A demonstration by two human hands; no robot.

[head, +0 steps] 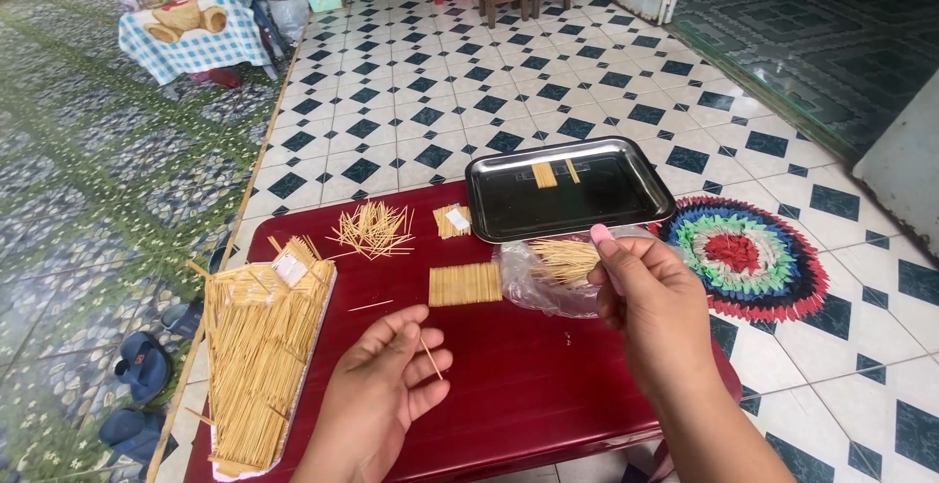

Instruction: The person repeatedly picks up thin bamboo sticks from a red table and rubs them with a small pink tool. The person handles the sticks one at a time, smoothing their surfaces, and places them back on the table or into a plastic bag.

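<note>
The head view looks down on a dark red table (509, 385) standing on a tiled floor (460, 82). With the steel tray (489, 211) at the table's far edge as landmark: the tray is nearly bare, holding only a small glued patch of sticks (544, 175) and a single short piece beside it on its dark bottom. Just in front of the tray, toward its right corner, lies a clear plastic bag (533, 283) with a bundle of toothpicks (565, 259) inside it. Left of the bag, in front of the tray's left half, a flat raft of sticks (465, 284) lies on the table. Left of the tray sit a smaller stick bundle with a white label (453, 220) and a loose scattered heap of toothpicks (373, 229). Far to the left of the tray, along the table's left edge, a long tray (293, 400) is piled full of toothpicks (252, 346). The left hand (377, 395), well in front of the tray, is half curled, palm up, pinching one toothpick (430, 358) between thumb and fingers. The right hand (650, 312), just in front of the tray's right corner and above the bag, is loosely closed on a small pink object (602, 236) at its fingertips. A round, many-coloured mat (758, 258) lies on the floor right of the tray.
</note>
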